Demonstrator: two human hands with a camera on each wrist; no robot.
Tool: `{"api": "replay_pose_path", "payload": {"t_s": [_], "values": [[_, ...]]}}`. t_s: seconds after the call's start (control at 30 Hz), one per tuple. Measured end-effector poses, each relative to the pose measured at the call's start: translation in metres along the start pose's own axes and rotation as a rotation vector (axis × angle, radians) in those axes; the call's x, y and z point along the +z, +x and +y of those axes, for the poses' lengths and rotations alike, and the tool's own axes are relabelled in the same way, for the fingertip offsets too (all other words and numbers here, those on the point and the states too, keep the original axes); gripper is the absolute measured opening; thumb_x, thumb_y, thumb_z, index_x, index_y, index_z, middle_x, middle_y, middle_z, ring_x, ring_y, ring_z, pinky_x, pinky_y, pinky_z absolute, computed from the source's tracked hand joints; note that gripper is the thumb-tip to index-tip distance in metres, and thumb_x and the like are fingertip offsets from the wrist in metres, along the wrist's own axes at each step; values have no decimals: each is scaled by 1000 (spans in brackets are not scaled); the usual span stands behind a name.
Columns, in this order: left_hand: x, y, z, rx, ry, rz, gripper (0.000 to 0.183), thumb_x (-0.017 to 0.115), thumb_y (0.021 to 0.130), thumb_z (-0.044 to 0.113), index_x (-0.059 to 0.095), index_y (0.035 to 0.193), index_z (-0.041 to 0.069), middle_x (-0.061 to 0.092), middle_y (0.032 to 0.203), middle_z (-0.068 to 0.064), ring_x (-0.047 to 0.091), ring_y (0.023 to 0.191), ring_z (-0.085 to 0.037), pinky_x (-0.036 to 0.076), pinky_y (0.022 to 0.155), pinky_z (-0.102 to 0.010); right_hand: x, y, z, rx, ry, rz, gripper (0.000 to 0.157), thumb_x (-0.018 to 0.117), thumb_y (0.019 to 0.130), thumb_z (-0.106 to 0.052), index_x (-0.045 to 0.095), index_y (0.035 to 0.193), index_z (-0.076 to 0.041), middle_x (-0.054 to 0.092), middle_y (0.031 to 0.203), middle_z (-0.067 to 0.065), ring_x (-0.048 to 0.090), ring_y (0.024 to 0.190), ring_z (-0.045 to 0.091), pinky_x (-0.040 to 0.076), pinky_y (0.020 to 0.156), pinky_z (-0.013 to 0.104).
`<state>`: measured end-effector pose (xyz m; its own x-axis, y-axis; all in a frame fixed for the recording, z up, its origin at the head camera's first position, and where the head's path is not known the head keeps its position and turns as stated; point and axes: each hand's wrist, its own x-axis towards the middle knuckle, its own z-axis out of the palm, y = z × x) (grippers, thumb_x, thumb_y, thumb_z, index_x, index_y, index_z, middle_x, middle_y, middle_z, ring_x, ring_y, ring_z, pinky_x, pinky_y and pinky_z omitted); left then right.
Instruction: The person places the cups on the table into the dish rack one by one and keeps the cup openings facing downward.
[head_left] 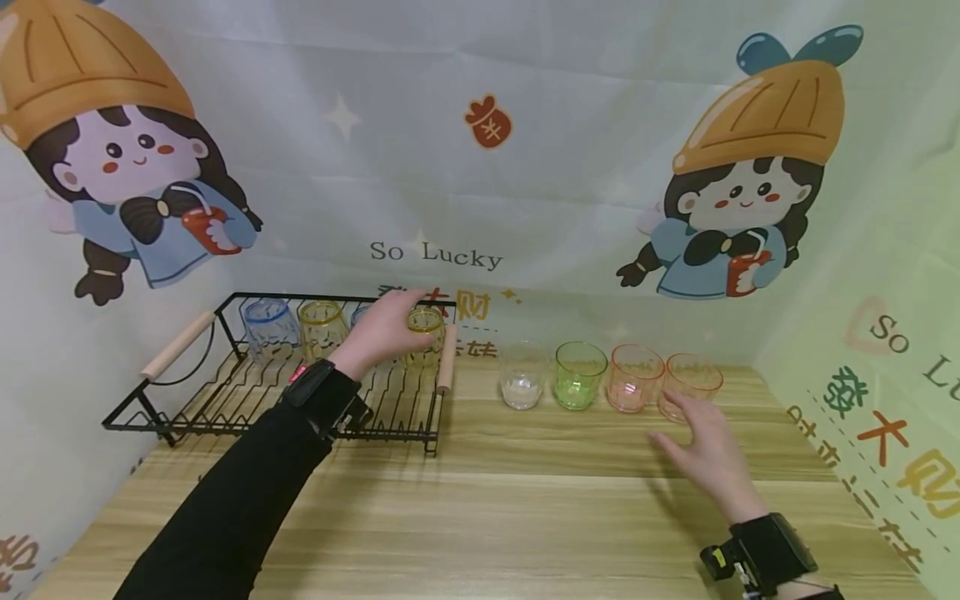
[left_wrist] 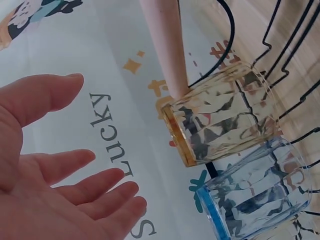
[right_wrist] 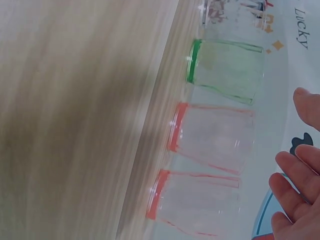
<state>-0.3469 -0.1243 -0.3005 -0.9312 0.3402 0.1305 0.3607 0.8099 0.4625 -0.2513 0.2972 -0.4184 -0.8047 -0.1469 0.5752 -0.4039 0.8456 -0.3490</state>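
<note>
My left hand (head_left: 386,333) hovers over the right part of a black wire rack (head_left: 262,432), fingers spread and holding nothing. Beneath and beside it stand a yellow glass (left_wrist: 222,117) and a blue glass (left_wrist: 257,192), thick coloured ends up. Farther left in the rack are another yellow glass (head_left: 322,333) and a blue glass (head_left: 270,333). My right hand (head_left: 708,454) is held, fingers apart, in front of the rightmost pink glass (head_left: 696,379); the right wrist view shows a gap between them. Left of that glass, a pink glass (head_left: 634,387), green glass (head_left: 579,383) and clear glass (head_left: 522,383) form a row.
The rack has wooden handles, one at its left (head_left: 177,346) and one at its right (head_left: 447,358). A printed cloth (head_left: 420,192) hangs behind and at both sides of the wood-grain table (head_left: 480,525). The row of glasses stands close to the back cloth.
</note>
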Motion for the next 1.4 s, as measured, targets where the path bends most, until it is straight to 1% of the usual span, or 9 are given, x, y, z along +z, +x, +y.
{"api": "replay_pose_path", "payload": {"t_s": [0.17, 0.4, 0.6, 0.83, 1.0, 1.07, 1.27, 1.4], "values": [[0, -2, 0, 1, -1, 3, 72, 63, 91, 27, 25, 149, 7, 31, 150, -21, 25, 139, -38, 27, 115, -50, -1, 2, 6, -19, -28, 32, 62, 80, 71, -10, 53, 124, 8, 58, 119, 29, 51, 106, 46, 40, 93, 59], [2, -6, -3, 36, 56, 15, 74, 64, 90, 27, 26, 148, 2, 33, 148, -24, 27, 138, -40, 25, 116, -50, -6, 5, 11, -7, -76, 28, 61, 79, 72, -9, 53, 124, 7, 60, 115, 29, 52, 104, 46, 40, 91, 58], [1, -14, -3, 57, 44, 26, 75, 65, 89, 28, 26, 148, 1, 30, 150, -24, 23, 140, -39, 21, 117, -50, -10, 7, 15, 0, -94, 30, 60, 78, 73, -10, 53, 124, 9, 59, 115, 30, 53, 104, 47, 40, 91, 59], [5, -25, 0, 71, 30, 10, 77, 67, 88, 28, 27, 148, 2, 31, 150, -22, 25, 140, -38, 25, 116, -51, -14, 8, 20, 21, -107, 41, 58, 78, 74, -10, 53, 124, 9, 59, 115, 31, 52, 104, 48, 40, 91, 60], [6, -32, 0, 97, 37, 18, 78, 68, 87, 27, 27, 148, 2, 31, 150, -24, 24, 140, -40, 23, 115, -55, -16, 8, 24, 33, -117, 48, 59, 78, 73, -8, 53, 123, 9, 58, 115, 32, 51, 105, 48, 39, 93, 61], [7, -33, -1, 107, 41, 18, 78, 68, 87, 27, 27, 148, 2, 31, 149, -24, 25, 140, -40, 23, 115, -55, -17, 8, 26, 40, -121, 48, 59, 78, 73, -7, 53, 124, 9, 58, 116, 32, 51, 106, 49, 39, 93, 62], [8, -39, -3, 106, 33, 9, 78, 67, 87, 29, 26, 148, 3, 33, 149, -23, 27, 139, -39, 27, 114, -53, -19, 8, 30, 52, -134, 48, 58, 77, 74, -7, 52, 124, 9, 57, 116, 32, 50, 106, 49, 38, 93, 62], [8, -42, -4, 107, 43, 10, 78, 68, 87, 29, 27, 148, 3, 33, 148, -24, 27, 138, -40, 27, 113, -55, -20, 9, 33, 55, -135, 48, 58, 76, 74, -7, 52, 125, 9, 57, 116, 33, 49, 107, 49, 37, 94, 63]]}}
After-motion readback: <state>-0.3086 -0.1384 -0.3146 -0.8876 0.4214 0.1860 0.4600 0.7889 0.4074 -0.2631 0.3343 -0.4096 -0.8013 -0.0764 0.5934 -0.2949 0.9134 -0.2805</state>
